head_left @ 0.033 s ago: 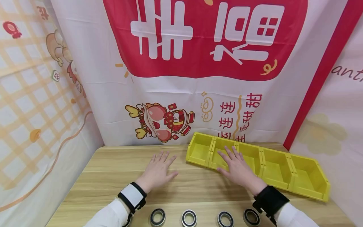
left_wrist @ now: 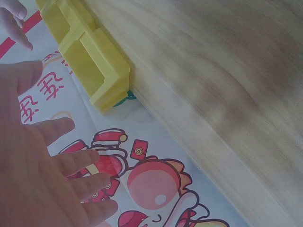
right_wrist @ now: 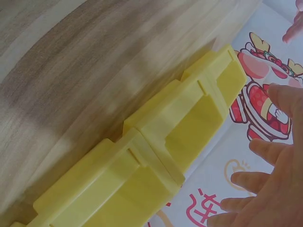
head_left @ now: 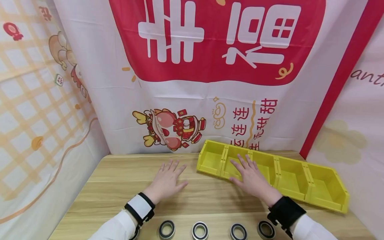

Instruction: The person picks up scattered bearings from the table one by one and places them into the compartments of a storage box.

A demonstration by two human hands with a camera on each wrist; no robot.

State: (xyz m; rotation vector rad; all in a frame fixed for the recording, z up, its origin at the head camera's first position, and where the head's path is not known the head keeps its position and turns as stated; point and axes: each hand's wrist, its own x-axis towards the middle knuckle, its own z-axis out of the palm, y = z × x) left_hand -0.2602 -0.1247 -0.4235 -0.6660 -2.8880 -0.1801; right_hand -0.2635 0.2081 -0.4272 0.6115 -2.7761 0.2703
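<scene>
My left hand (head_left: 166,180) is held over the wooden table with its fingers spread and nothing in its grasp. To its right, my right hand (head_left: 251,176) reaches out in front of the yellow bins (head_left: 300,198), fingers apart, covering part of the second and third compartments. It holds nothing. Both wrist views show the fingers straight and apart from the bins. Nearer the body, several black-sealed metal bearings lie in a row: one bearing (head_left: 166,229) by the left wrist, one (head_left: 200,230) in the middle, two (head_left: 238,231) (head_left: 266,229) on the right. Another bearing is partly hidden under the left wristband.
The yellow bins stand joined in a slanted row along the table's back right. The wooden table (head_left: 120,176) meets a printed cloth (head_left: 120,100) behind, with more cloth hanging at the left and right. Wristbands circle both wrists.
</scene>
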